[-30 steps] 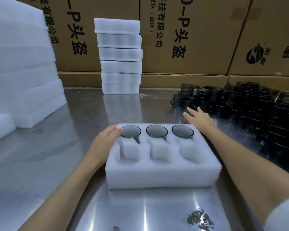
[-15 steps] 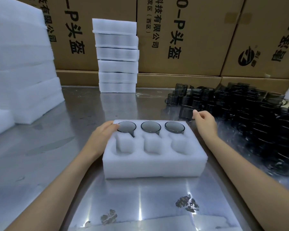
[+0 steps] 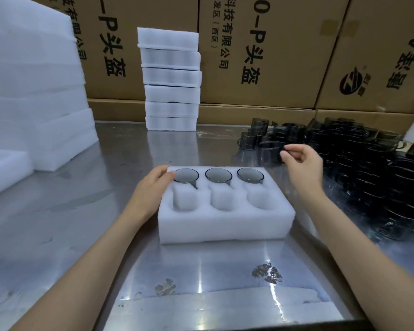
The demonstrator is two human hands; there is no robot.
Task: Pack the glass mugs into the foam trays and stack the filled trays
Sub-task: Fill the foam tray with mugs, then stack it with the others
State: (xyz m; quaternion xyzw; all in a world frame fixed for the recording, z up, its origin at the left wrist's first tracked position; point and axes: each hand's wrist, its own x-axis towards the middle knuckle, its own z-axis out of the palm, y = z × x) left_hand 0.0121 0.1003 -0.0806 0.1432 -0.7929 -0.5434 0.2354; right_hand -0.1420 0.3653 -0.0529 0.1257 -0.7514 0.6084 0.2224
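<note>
My right hand pinching rim of smoked-glass mug, at near-left edge of mug pile. Foam tray sits near-left of grip; back row filled, three front pockets vacant. Left hand fingers flat, bracing tray's left edge. Right hand nearer.

**Packing station in a warehouse**

Printed cardboard cartons wall off the back, a steel bench runs across, white foam trays stand stacked, and dark glass mugs crowd the right side in bulk.
</note>
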